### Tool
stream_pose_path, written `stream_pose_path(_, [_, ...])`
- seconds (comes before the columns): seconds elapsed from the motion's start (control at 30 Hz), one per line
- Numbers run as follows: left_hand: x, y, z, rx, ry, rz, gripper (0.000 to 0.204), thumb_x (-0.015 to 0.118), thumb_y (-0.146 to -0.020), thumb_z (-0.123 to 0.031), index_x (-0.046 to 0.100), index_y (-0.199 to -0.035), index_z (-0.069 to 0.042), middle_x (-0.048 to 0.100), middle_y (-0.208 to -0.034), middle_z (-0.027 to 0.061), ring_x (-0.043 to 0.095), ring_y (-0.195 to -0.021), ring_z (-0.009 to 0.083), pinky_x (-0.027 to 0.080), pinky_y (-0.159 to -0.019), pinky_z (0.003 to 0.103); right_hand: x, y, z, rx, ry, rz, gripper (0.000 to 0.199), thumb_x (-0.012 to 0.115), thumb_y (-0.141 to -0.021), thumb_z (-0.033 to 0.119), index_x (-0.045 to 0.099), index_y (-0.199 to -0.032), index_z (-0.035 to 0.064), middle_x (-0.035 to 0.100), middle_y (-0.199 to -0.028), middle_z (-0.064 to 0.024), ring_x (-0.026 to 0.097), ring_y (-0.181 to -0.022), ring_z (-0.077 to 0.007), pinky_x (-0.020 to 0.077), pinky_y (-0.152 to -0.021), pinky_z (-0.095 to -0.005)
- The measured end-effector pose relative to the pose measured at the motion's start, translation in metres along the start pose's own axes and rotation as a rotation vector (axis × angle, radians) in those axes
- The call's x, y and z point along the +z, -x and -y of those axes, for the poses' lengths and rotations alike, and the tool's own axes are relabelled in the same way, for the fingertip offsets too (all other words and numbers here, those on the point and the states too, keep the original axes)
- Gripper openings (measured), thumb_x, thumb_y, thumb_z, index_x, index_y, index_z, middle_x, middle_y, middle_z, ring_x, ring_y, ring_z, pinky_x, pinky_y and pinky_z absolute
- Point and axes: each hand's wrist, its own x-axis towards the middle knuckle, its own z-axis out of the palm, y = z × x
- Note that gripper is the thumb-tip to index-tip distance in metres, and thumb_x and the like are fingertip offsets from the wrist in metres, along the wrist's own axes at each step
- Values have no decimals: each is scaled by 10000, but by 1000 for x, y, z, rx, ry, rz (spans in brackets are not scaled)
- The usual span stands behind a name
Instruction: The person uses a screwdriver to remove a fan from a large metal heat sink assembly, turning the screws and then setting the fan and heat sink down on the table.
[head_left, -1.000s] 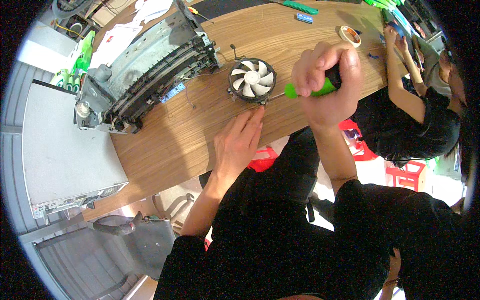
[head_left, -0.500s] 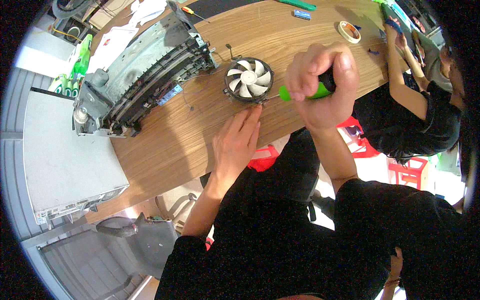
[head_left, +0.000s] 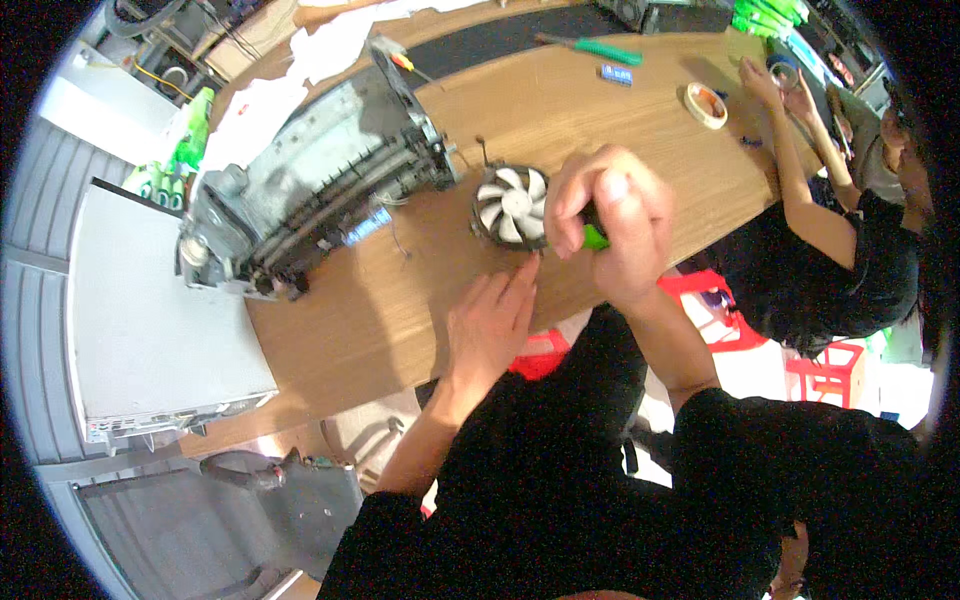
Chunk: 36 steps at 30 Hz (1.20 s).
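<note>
Gripping a green-handled tool (head_left: 595, 238), my right hand (head_left: 620, 218) curled at three o'clock of a fan (head_left: 514, 203) on the table (head_left: 570, 115). My left hand (head_left: 488, 328) stretched out, fingers nearly together, tips at its six-o'clock edge. The fan looked whole; tool work seemed unfinished.

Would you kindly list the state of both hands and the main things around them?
Right hand: closed around the green tool handle
Green tool handle: gripped, mostly hidden
Left hand: open, fingers extended beside the fan
Fan: blades upward, partly covered
Tape roll: lying flat
Metal-and-plastic assembly: parts exposed
</note>
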Motion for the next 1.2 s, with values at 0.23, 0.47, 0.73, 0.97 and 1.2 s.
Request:
stream_pose_path(0.23, [4, -2, 8, 22, 106, -44, 340, 659, -888, -165, 658, -1225, -115, 653, -862, 98, 644, -787, 288, 541, -639, 395, 5, -12, -2, 27, 67, 176, 361, 427, -1018, 231, 582, -785, 3, 528, -597, -26, 474, -486, -88, 386, -476, -260])
stream_pose_path(0.47, [-42, -34, 1, 67, 335, -105, 280, 722, -834, -63, 660, -1104, -23, 678, -946, 138, 673, -843, 349, 545, -710, 420, 11, -21, -14, 21, 149, -153, 369, 408, -1043, 248, 565, -799, 19, 513, -588, -17, 455, -492, -80, 368, -478, -252])
stream_pose_path(0.73, [-55, -97, 7, 39, 440, 107, 243, 769, -753, -69, 654, -951, 13, 692, -855, 178, 693, -757, 338, 548, -671, 420, 8, -21, 0, -145, 515, -100, 279, 439, -1029, 169, 589, -865, 0, 573, -720, -89, 575, -600, -160, 457, -562, -301])
stream_pose_path(0.97, [-55, -114, 22, 175, 480, 304, 222, 766, -756, -90, 680, -949, -20, 696, -833, 183, 695, -785, 351, 541, -714, 447, -17, -30, 47, -203, 1101, 457, 267, 524, -979, 181, 605, -1143, -14, 609, -997, -181, 624, -910, -375, 496, -807, -423])
stream_pose_path(1.2, [-56, -114, 23, 215, 515, 401, 263, 750, -767, -107, 696, -1005, -9, 694, -810, 205, 703, -747, 344, 554, -686, 411, -20, -57, 96, -131, 1297, 900, 318, 677, -882, 171, 619, -1147, 6, 633, -917, -168, 655, -799, -327, 499, -677, -383])
